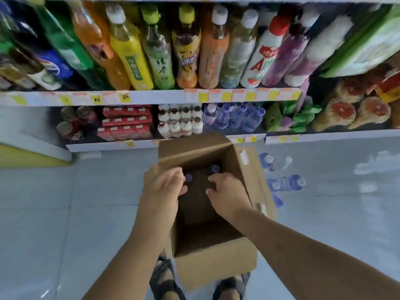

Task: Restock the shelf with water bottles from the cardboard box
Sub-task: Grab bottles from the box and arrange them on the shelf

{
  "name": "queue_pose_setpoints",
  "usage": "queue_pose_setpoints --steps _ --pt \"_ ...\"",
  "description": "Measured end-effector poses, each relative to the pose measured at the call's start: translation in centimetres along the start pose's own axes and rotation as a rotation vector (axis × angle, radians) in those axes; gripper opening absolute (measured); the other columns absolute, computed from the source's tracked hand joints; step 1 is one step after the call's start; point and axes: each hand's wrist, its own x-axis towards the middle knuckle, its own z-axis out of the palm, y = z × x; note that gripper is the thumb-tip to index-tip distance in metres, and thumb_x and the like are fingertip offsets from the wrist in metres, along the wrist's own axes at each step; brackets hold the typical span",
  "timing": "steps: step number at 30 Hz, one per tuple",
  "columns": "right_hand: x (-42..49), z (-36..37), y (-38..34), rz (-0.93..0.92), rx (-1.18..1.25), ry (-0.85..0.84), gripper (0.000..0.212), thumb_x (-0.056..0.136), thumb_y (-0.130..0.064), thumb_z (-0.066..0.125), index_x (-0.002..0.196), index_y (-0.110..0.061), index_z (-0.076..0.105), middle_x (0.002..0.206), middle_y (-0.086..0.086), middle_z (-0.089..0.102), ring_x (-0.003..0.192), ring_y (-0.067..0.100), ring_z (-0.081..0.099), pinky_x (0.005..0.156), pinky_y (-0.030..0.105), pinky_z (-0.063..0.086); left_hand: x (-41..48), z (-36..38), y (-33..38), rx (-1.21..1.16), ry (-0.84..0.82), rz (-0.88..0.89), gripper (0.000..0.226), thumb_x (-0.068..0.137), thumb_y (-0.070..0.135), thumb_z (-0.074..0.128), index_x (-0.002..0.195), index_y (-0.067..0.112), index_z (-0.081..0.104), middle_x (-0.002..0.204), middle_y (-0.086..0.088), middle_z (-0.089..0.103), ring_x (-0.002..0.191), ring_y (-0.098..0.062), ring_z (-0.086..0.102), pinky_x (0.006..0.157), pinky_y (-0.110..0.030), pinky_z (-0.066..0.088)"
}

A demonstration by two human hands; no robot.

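Cardboard box: one, flaps open, standing on the pale floor just near of the bottom shelf. Whether the far flap touches the shelf edge cannot be told. The inside is dark, with two blue caps showing at the far end: left cap and right cap.

Left hand: over the box's left wall, fingers and thumb curled about the left cap. Right hand: fingers bent down into the box, just near of the right cap. The fingertips are hidden, so cannot tell if it has hold of anything.

Shelved water bottles: one cluster on the bottom shelf, far right of the box, count lost to blur. Loose bottles: lying on the floor just right of the box, about five caps showing.

Small white bottles: eight tops show, left of the shelved water. Tall drink bottles: one row of about a dozen on the upper shelf.

Room: a wide stretch of floor lies left of the box, while the right side is hemmed in by the loose bottles. Two sandalled feet stand at the near edge, against the box's near wall
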Motion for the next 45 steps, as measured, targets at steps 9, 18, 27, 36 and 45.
queue_pose_setpoints --steps 9,18,27,36,45 --pt "12.7 13.9 4.2 -0.156 -0.116 -0.018 0.035 0.090 -0.024 0.064 0.125 -0.024 0.059 0.125 0.006 0.056 0.112 0.027 0.058 0.092 0.038 0.052 11.8 2.6 -8.8 -0.043 0.047 0.069 0.027 0.082 0.062 0.048 0.101 0.056 0.066 0.102 0.027 0.071 0.106 -0.001 0.065 0.104 -0.045 0.044" --pt "17.7 20.3 6.0 -0.221 -0.265 -0.058 0.024 0.096 -0.009 0.049 0.114 -0.003 0.063 0.117 0.020 0.060 0.108 0.037 0.057 0.086 0.040 0.045 14.9 3.5 -10.9 -0.140 0.043 0.160 0.039 0.079 0.060 0.048 0.112 0.051 0.066 0.106 0.025 0.071 0.105 0.002 0.066 0.100 -0.038 0.045" --pt "10.7 11.7 3.8 -0.350 -0.181 0.119 0.024 0.093 -0.015 0.056 0.113 -0.013 0.068 0.109 0.009 0.060 0.103 0.030 0.055 0.086 0.035 0.048 11.1 2.6 -8.1 -0.163 0.015 0.137 0.025 0.097 0.046 0.048 0.108 0.042 0.070 0.108 0.019 0.073 0.102 0.000 0.068 0.099 -0.037 0.044" --pt "-6.7 -11.6 -7.4 -0.442 0.069 0.353 0.019 0.070 -0.013 0.065 0.088 -0.012 0.073 0.082 0.004 0.066 0.078 0.017 0.057 0.072 0.029 0.046 -2.2 0.2 5.6 -0.265 -0.065 0.131 0.027 0.099 0.035 0.052 0.112 0.026 0.073 0.110 0.012 0.074 0.107 -0.007 0.066 0.085 -0.027 0.039" --pt "-26.5 -38.9 -23.7 -0.600 0.355 0.543 0.027 0.070 -0.023 0.071 0.091 -0.039 0.072 0.086 -0.017 0.072 0.064 -0.004 0.062 0.060 0.012 0.051 -20.3 -4.0 26.4 -0.346 -0.457 0.344 0.029 0.097 0.038 0.047 0.104 0.023 0.071 0.111 0.003 0.076 0.099 -0.009 0.071 0.081 -0.032 0.056"
